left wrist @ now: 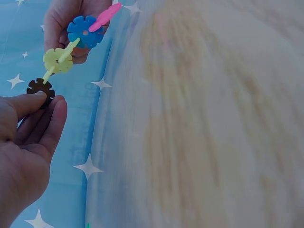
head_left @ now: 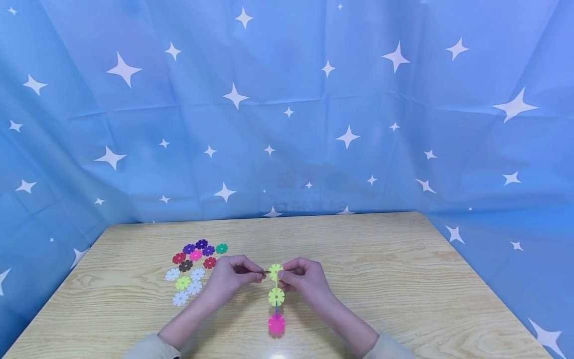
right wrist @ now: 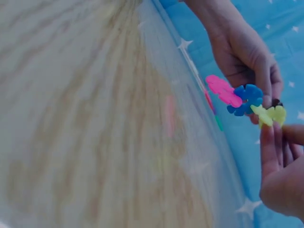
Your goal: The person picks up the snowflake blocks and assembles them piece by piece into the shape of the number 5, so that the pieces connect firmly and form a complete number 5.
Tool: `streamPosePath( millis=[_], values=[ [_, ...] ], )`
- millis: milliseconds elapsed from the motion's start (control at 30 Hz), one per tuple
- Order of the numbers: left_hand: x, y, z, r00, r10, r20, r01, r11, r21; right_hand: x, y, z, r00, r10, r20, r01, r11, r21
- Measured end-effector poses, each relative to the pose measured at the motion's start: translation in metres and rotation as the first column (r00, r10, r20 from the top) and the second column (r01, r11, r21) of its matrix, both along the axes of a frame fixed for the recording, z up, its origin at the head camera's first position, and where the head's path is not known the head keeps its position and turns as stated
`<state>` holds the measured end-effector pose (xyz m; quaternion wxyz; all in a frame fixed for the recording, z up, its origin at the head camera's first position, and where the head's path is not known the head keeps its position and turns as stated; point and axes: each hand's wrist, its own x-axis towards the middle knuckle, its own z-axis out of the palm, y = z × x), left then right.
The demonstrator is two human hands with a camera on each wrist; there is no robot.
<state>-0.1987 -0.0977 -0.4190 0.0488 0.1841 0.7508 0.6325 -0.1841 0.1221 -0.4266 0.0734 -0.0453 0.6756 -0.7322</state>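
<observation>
My left hand (head_left: 229, 279) pinches a dark brown notched snowflake disc (left wrist: 41, 91) between thumb and fingers, held edge-on in the head view. Its rim meets the left edge of the top yellow-green disc (head_left: 274, 269); I cannot tell how deep the slots engage. That yellow-green disc is pinched by my right hand (head_left: 307, 280). Below it, joined in a chain, hang another yellow-green disc (head_left: 276, 296), a blue disc (left wrist: 85, 31) seen edge-on from the head, and a pink disc (head_left: 276, 325) at the near end.
Loose notched discs lie left of my left hand on the wooden table (head_left: 381, 259): purple (head_left: 202, 244), green (head_left: 221, 248), red (head_left: 179, 258), pink (head_left: 196, 255), black (head_left: 186, 266), white (head_left: 181, 298) and yellow-green (head_left: 183, 282). A blue star-patterned curtain (head_left: 287, 124) hangs behind.
</observation>
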Motion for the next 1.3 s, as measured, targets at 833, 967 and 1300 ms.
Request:
streamPosePath(
  millis=[833,967,1300],
  values=[
    [0.0052,0.0050,0.0001,0.961,0.036,-0.276,-0.077,0.987,-0.139,0.0005,-0.0022,-0.0009,1.000,0.023,0.001,-0.023,1.000,-0.003],
    [0.0061,0.0052,0.0003,0.948,0.030,-0.317,-0.080,0.986,-0.149,-0.0001,-0.0023,-0.0015,1.000,0.028,0.014,-0.028,1.000,-0.014],
    [0.0029,0.0039,-0.0017,0.938,0.003,-0.348,-0.059,0.987,-0.152,0.0001,0.0011,0.0013,0.998,0.049,0.029,-0.048,0.999,-0.023]
  ],
)
